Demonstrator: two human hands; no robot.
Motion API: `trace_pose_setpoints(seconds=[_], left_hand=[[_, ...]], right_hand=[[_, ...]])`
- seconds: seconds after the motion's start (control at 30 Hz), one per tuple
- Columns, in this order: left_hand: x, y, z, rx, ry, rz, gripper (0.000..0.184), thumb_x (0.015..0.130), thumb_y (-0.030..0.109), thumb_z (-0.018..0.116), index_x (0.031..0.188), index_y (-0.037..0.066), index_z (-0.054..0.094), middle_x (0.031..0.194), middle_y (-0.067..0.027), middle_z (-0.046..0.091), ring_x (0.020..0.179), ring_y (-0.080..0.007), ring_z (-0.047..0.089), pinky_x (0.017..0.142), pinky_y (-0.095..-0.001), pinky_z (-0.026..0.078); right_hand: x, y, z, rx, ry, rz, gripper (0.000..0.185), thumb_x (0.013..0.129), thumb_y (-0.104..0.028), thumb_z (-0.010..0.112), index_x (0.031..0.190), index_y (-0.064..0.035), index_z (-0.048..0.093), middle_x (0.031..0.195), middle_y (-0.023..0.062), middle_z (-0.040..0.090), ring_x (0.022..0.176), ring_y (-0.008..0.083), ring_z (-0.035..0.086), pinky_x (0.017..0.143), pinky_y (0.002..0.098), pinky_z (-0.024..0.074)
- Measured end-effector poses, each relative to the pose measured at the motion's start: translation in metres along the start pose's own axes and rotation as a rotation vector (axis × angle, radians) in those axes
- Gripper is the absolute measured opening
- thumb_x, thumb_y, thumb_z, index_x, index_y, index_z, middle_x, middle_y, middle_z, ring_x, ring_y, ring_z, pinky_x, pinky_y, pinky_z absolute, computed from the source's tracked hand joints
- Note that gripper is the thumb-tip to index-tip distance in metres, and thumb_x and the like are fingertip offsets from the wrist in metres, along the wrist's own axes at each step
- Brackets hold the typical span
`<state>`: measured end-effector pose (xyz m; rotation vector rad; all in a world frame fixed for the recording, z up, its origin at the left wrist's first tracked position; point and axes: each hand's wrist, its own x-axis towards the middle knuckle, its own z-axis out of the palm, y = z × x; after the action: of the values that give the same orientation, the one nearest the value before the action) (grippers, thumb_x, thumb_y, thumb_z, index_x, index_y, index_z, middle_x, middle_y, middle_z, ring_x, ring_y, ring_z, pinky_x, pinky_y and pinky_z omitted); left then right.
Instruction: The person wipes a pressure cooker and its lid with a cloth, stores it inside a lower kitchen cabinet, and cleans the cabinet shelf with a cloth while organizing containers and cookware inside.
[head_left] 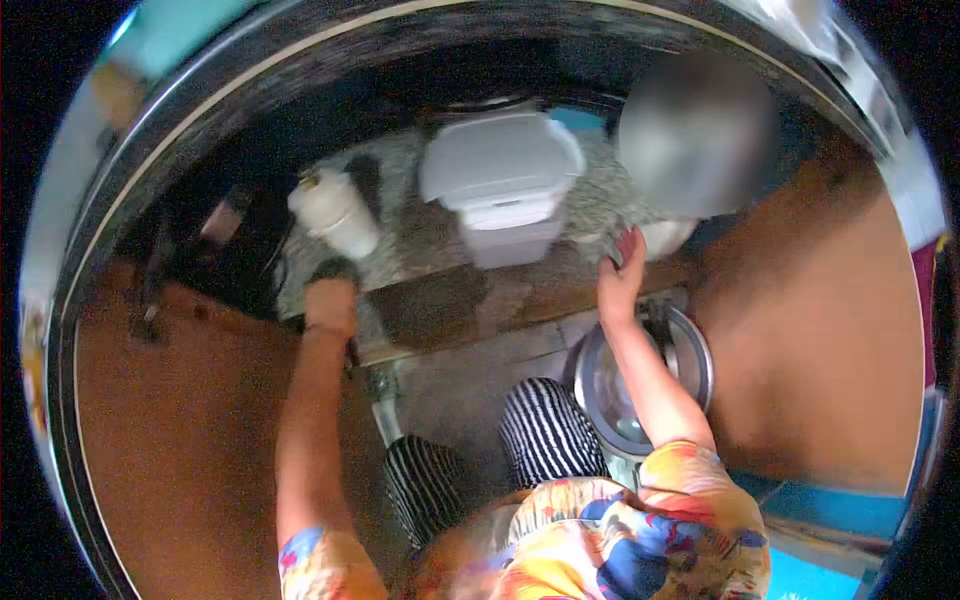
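My left hand (332, 303) is closed at the front edge of a speckled stone shelf (405, 225), with something dark at its fingers that is too blurred to name. Just beyond it stands a white canister (338, 215), tilted in the view. My right hand (622, 278) reaches to the shelf's right part, fingers apart, beside a pale rounded thing (668, 238) partly hidden by a blurred, silvery round shape (698, 132). Between my hands sits a grey lidded plastic container (500, 165).
Brown cabinet doors stand open on the left (180, 430) and the right (820, 330). Below my right forearm is a round metal-rimmed object (705, 375) on the floor. A dark curved counter edge (300, 38) runs overhead. My knees in striped trousers (548, 430) are near the shelf.
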<state>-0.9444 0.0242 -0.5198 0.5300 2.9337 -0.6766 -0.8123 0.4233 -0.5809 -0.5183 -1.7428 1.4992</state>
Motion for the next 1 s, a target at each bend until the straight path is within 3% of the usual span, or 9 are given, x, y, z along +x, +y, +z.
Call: trace_pose_setpoints(seconds=[0.23, 0.37, 0.43, 0.5, 0.57, 0.63, 0.7, 0.83, 1.0], left_hand=[[-0.009, 0.001, 0.001, -0.07, 0.06, -0.016, 0.016, 0.08, 0.012, 0.058, 0.084, 0.012, 0.074, 0.089, -0.0095, 0.071, 0.086, -0.0275, 0.069, 0.074, -0.043, 0.054], [-0.011, -0.001, 0.004, -0.05, 0.053, 0.002, 0.017, 0.082, 0.013, 0.057, 0.084, 0.013, 0.074, 0.089, -0.0089, 0.071, 0.086, -0.0288, 0.069, 0.073, -0.0434, 0.053], [-0.003, 0.0, 0.005, -0.094, -0.016, -0.016, 0.018, 0.083, 0.014, 0.056, 0.082, 0.013, 0.074, 0.087, -0.0083, 0.071, 0.085, -0.0289, 0.069, 0.074, -0.0431, 0.053], [0.005, 0.0, 0.015, -0.106, -0.042, -0.048, 0.018, 0.084, 0.016, 0.056, 0.083, 0.013, 0.073, 0.088, -0.0087, 0.071, 0.085, -0.0279, 0.069, 0.076, -0.0423, 0.052], [0.011, 0.004, 0.023, -0.135, 0.067, -0.086, 0.017, 0.085, 0.017, 0.057, 0.092, 0.012, 0.071, 0.091, -0.0092, 0.071, 0.086, -0.0263, 0.069, 0.078, -0.0415, 0.052], [0.004, 0.011, 0.011, -0.143, 0.086, -0.11, 0.02, 0.084, 0.017, 0.059, 0.1, 0.012, 0.069, 0.093, -0.0082, 0.071, 0.087, -0.0252, 0.069, 0.079, -0.0414, 0.052], [-0.005, 0.019, -0.013, 0.006, -0.016, -0.1, 0.022, 0.083, 0.016, 0.061, 0.104, 0.014, 0.068, 0.095, -0.0064, 0.071, 0.088, -0.0244, 0.069, 0.078, -0.0418, 0.052], [-0.006, 0.016, -0.005, 0.022, -0.085, -0.105, 0.021, 0.077, 0.014, 0.067, 0.099, 0.016, 0.068, 0.096, -0.0044, 0.071, 0.092, -0.0236, 0.068, 0.08, -0.0429, 0.051], [-0.012, 0.02, -0.012, 0.031, -0.144, -0.083, 0.025, 0.076, 0.014, 0.068, 0.101, 0.015, 0.068, 0.098, -0.0057, 0.07, 0.094, -0.0236, 0.068, 0.082, -0.0462, 0.05]], right_hand=[[-0.08, -0.047, 0.031, 0.079, -0.109, -0.046, 0.052, 0.082, 0.008, 0.05, 0.132, -0.0067, 0.042, 0.131, 0.0112, 0.047, 0.123, 0.0208, 0.044, 0.1, 0.0313, 0.036], [-0.131, -0.087, 0.077, 0.139, -0.581, -0.005, 0.045, 0.084, 0.003, 0.057, 0.126, -0.0045, 0.044, 0.127, 0.009, 0.05, 0.117, 0.0198, 0.051, 0.099, 0.0334, 0.041], [-0.133, -0.11, 0.122, 0.029, -0.691, -0.121, 0.072, 0.079, -0.005, 0.068, 0.141, -0.0059, 0.032, 0.136, 0.0144, 0.044, 0.126, 0.0247, 0.045, 0.102, 0.0374, 0.0408], [-0.124, -0.117, 0.171, -0.105, -0.752, -0.179, 0.098, 0.076, -0.022, 0.076, 0.148, -0.0004, 0.012, 0.151, 0.0226, 0.02, 0.139, 0.0345, 0.024, 0.113, 0.0433, 0.0241], [-0.114, -0.103, 0.228, 0.016, -0.653, -0.205, 0.111, 0.071, -0.03, 0.08, 0.148, 0.002, 0.007, 0.152, 0.0274, 0.014, 0.141, 0.0383, 0.018, 0.115, 0.0434, 0.0174], [-0.103, -0.089, 0.269, 0.055, -0.563, -0.267, 0.115, 0.064, -0.028, 0.083, 0.147, 0.0028, 0.009, 0.147, 0.0301, 0.023, 0.137, 0.041, 0.025, 0.113, 0.0444, 0.023], [-0.094, -0.098, 0.275, 0.09, -0.584, -0.128, 0.113, 0.062, -0.023, 0.083, 0.146, 0.0036, 0.012, 0.141, 0.0298, 0.031, 0.131, 0.0421, 0.032, 0.109, 0.0455, 0.0288], [-0.099, -0.113, 0.281, 0.108, -0.567, -0.036, 0.101, 0.058, -0.016, 0.082, 0.139, 0.0038, 0.024, 0.124, 0.0274, 0.047, 0.116, 0.0434, 0.046, 0.097, 0.0482, 0.0393], [-0.1, -0.109, 0.288, 0.055, -0.465, -0.076, 0.084, 0.06, -0.015, 0.079, 0.129, 0.0007, 0.034, 0.113, 0.0256, 0.052, 0.107, 0.0442, 0.05, 0.091, 0.0503, 0.0421]])
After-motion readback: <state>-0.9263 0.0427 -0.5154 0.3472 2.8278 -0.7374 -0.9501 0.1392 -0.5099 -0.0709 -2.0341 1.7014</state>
